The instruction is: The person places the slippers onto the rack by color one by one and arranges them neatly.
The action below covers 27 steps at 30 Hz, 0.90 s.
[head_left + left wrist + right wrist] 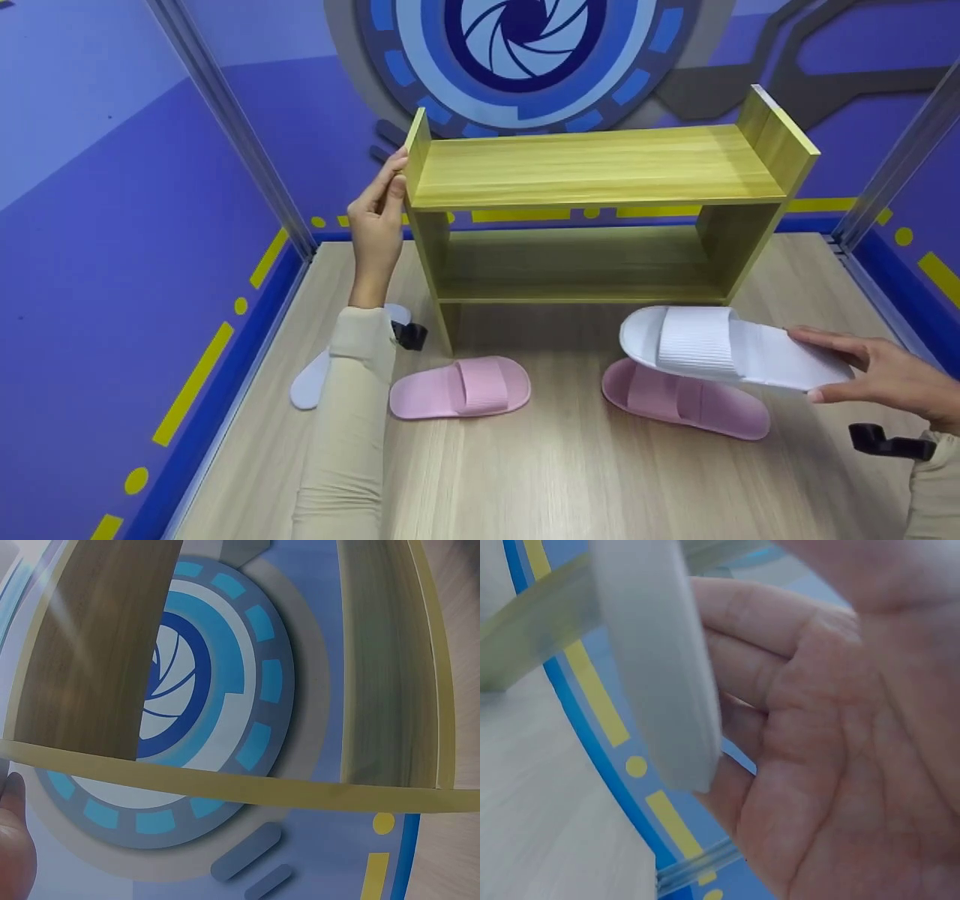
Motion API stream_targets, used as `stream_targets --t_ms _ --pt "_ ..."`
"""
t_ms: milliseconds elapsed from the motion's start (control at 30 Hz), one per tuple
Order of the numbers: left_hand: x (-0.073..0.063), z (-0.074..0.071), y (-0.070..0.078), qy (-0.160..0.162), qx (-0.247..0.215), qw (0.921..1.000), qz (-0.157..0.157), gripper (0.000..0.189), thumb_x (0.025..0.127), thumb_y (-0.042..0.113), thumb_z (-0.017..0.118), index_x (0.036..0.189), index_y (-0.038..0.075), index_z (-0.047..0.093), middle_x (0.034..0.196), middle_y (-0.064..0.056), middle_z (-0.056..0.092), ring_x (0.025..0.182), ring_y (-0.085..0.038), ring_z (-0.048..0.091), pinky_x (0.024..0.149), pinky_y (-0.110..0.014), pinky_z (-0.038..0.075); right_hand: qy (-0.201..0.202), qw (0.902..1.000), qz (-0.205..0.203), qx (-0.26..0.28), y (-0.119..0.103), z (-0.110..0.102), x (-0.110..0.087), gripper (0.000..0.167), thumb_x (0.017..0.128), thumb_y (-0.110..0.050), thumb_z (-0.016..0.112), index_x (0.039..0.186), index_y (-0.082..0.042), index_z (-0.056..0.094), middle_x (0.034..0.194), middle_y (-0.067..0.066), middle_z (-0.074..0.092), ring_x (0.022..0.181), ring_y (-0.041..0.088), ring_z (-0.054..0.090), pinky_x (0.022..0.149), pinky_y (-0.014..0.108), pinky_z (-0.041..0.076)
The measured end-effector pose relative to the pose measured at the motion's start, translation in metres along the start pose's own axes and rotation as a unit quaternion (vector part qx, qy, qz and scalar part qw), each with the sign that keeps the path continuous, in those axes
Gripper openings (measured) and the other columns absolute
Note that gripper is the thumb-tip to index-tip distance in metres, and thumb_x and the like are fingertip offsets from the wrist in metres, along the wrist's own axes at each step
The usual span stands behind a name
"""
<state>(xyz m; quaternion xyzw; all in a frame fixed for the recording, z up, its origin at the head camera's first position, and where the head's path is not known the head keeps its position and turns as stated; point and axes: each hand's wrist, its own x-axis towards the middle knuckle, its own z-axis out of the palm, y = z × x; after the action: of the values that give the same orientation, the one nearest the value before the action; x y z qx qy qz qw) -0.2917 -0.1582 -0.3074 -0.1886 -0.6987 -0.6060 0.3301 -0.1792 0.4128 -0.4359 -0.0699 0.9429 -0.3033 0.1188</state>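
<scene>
Both part-closed: left hand (379, 217) grips the two-tier yellowish wooden shelf (600, 163), apparently steadying it; right hand (892, 375) pinches the white plastic-looking slipper (709, 345) heel-end, seemingly leaving its toe free.

Staged booth, demo- or lab-type, can't tell which: blue/purple printed panels (285, 112) w/ a big aperture-style graphic (523, 21) behind the shelf unit (600, 161), more panels L & R of it, metal corner posts (234, 127) either side of the shelf unit, wood-look surface (562, 480) under it.
</scene>
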Motion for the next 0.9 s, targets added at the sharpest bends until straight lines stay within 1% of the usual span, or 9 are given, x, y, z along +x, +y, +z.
stream_targets --t_ms 233,300,367,467,500,600,667,733,900 --pt "0.001 0.0 -0.001 0.0 0.004 1.0 -0.007 0.031 0.098 0.007 0.051 0.125 -0.004 0.061 0.136 -0.015 0.057 0.129 -0.019 0.052 0.104 -0.031 0.046 0.014 0.9995 -0.024 -0.01 -0.016 -0.003 0.003 0.081 0.078 -0.028 0.08 0.146 -0.007 0.041 0.148 0.032 0.033 0.127 0.053 0.036 0.074 0.002 0.031" --pt "0.001 0.0 -0.001 0.001 0.002 1.0 -0.009 0.031 0.098 0.007 0.051 0.125 -0.003 0.061 0.136 -0.015 0.057 0.129 -0.019 0.052 0.104 -0.03 0.046 0.021 0.9994 -0.027 -0.009 -0.02 -0.005 0.003 0.082 0.077 -0.028 0.08 0.147 -0.01 0.04 0.148 0.032 0.033 0.127 0.054 0.035 0.088 0.014 0.04" --pt "0.001 0.0 0.0 0.002 0.002 1.0 -0.007 0.031 0.098 0.006 0.051 0.125 -0.003 0.061 0.135 -0.015 0.057 0.129 -0.019 0.052 0.104 -0.03 0.045 0.028 0.999 -0.033 -0.013 -0.024 -0.005 0.003 0.083 0.076 -0.029 0.081 0.147 -0.014 0.041 0.152 0.021 0.036 0.127 0.052 0.035 0.088 0.021 0.042" --pt "0.001 0.0 0.0 0.002 0.002 1.0 -0.003 0.031 0.098 0.007 0.052 0.126 -0.003 0.061 0.135 -0.015 0.057 0.129 -0.019 0.052 0.104 -0.03 0.045 0.038 0.9984 -0.04 -0.013 -0.028 -0.006 0.003 0.083 0.075 -0.029 0.082 0.147 -0.018 0.042 0.147 -0.013 0.036 0.127 0.05 0.036 0.088 0.026 0.042" --pt "0.001 0.0 0.0 0.001 0.002 1.0 -0.002 0.031 0.098 0.007 0.052 0.126 -0.004 0.061 0.135 -0.015 0.057 0.129 -0.019 0.053 0.104 -0.03 0.046 0.044 0.9979 -0.046 -0.014 -0.029 -0.005 0.003 0.082 0.074 -0.029 0.083 0.146 -0.019 0.044 0.141 -0.024 0.036 0.126 0.048 0.038 0.084 0.018 0.039" --pt "0.0 0.0 0.001 -0.001 0.003 1.0 -0.002 0.031 0.098 0.007 0.051 0.126 -0.004 0.061 0.135 -0.015 0.057 0.129 -0.019 0.053 0.104 -0.031 0.046 0.058 0.9962 -0.064 -0.009 -0.032 -0.005 0.003 0.081 0.072 -0.028 0.084 0.144 -0.022 0.047 0.125 -0.043 0.029 0.129 0.012 0.041 0.078 0.006 0.031" --pt "0.0 0.0 0.001 -0.002 0.005 1.0 -0.001 0.031 0.098 0.007 0.051 0.126 -0.004 0.061 0.135 -0.015 0.057 0.128 -0.019 0.053 0.103 -0.03 0.046 0.065 0.9947 -0.079 -0.001 -0.035 -0.005 0.004 0.08 0.071 -0.026 0.085 0.143 -0.022 0.049 0.123 -0.047 0.03 0.121 -0.013 0.035 0.076 0.001 0.029" --pt "0.0 0.0 0.001 -0.003 0.008 1.0 -0.001 0.032 0.098 0.007 0.051 0.126 -0.004 0.061 0.135 -0.015 0.057 0.128 -0.019 0.053 0.102 -0.028 0.047 0.071 0.993 -0.094 0.004 -0.038 -0.006 0.005 0.08 0.07 -0.024 0.086 0.142 -0.021 0.05 0.124 -0.047 0.031 0.107 -0.029 0.025 0.077 0.0 0.028" --pt "0.001 0.0 -0.01 0.001 0.014 0.9999 -0.002 0.031 0.098 0.008 0.051 0.126 -0.001 0.061 0.135 -0.012 0.058 0.124 -0.019 0.056 0.092 -0.02 0.051 0.077 0.9902 -0.116 0.011 -0.048 -0.007 0.006 0.08 0.069 -0.022 0.086 0.141 -0.02 0.05 0.126 -0.045 0.034 0.108 -0.029 0.024 0.078 -0.002 0.028"
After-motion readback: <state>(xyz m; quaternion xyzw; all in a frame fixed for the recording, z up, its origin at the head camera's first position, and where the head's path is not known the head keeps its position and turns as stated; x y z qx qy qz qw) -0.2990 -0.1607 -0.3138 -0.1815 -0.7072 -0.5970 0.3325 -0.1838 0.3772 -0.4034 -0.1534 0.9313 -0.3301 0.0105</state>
